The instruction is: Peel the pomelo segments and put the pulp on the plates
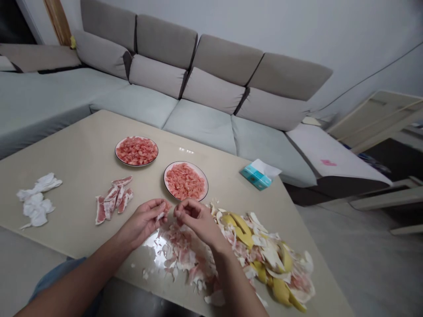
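Left hand (142, 222): fingers (157, 207) curled and closed, pinching a small pink scrap of citrus pulp (164, 210) at the tips. Right hand (194, 218): fingers (184, 208) curled shut just beside that scrap, tips nearly meeting the left ones; contact with the scrap impossible to tell. Directly below the fingers, a loose heap of whitish-pink membrane shreds (180, 259) on a glossy beige tabletop (66, 145). Right of the fingers, a pile of thick yellow rind with white pith (264, 251). Just ahead, a round white plate with a dark rim (164, 178), heaped with pink pulp; farther ahead, a second matching plate (115, 152), also full. Left of the fingers, long peeled pink segments (114, 198), then crumpled white tissues (36, 202). Well ahead and to the right, a flat teal tissue box (256, 175).
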`<state>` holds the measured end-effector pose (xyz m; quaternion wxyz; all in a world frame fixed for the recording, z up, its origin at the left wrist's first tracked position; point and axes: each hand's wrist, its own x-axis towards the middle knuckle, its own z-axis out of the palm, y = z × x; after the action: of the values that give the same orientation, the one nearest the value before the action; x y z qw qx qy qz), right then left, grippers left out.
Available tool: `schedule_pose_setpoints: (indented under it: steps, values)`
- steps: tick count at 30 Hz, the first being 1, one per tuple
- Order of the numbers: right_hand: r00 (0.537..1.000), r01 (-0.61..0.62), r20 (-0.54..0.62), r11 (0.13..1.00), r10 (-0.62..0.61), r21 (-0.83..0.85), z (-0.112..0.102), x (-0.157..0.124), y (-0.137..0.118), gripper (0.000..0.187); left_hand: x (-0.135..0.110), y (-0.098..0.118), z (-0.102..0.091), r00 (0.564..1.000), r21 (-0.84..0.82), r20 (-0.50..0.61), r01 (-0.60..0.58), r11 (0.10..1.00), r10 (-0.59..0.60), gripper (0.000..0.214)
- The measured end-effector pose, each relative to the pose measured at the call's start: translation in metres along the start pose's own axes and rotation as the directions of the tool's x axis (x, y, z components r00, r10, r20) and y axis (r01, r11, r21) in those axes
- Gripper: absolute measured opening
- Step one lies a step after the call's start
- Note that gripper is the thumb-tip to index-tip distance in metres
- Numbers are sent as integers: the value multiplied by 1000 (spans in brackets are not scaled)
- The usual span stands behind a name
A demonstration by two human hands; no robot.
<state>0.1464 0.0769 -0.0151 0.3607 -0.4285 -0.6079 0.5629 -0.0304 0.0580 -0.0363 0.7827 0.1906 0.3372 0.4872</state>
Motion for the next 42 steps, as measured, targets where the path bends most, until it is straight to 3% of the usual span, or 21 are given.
schedule_pose_setpoints:
  steps: [2,6,9,11,14,16,24,31,35,38,42]
  values:
    - [994,35,-97,989,-49,-143,-11,9,4,17,2,0,-2,997,-42,-69,-39,998,36,10]
    - [928,62,-318,924,-193,-378,-35,31,15,14,3,0,-3,990,-31,-126,-64,997,60,18]
    - [891,76,-374,897,-258,-436,-39,32,17,17,1,0,1,986,101,-120,-102,990,114,20]
    - [908,84,-337,897,-248,-434,-32,23,14,19,0,-1,4,979,257,-90,-153,954,181,19]
    - [979,77,-153,942,-132,-326,-13,4,6,21,-1,-3,5,960,500,-18,-233,834,279,17]
    - [991,75,-83,953,-103,-292,-2,-6,3,19,0,-6,3,948,588,15,-265,764,317,17]
    - [987,45,-141,972,-79,-229,7,-17,10,12,2,-13,0,948,672,60,-269,690,312,16]
    - [978,54,-193,992,-76,-118,12,-22,19,12,-2,-8,2,978,593,95,-204,779,184,17]
    - [974,-3,-225,988,39,155,12,-24,23,15,-5,-6,4,983,457,117,-177,872,139,18]
    - [972,-58,-193,934,133,352,13,-25,27,19,-7,-5,6,986,379,107,-156,912,125,19]
    - [975,-67,-148,858,163,509,15,-25,31,21,-8,-5,7,992,255,82,-110,961,92,18]
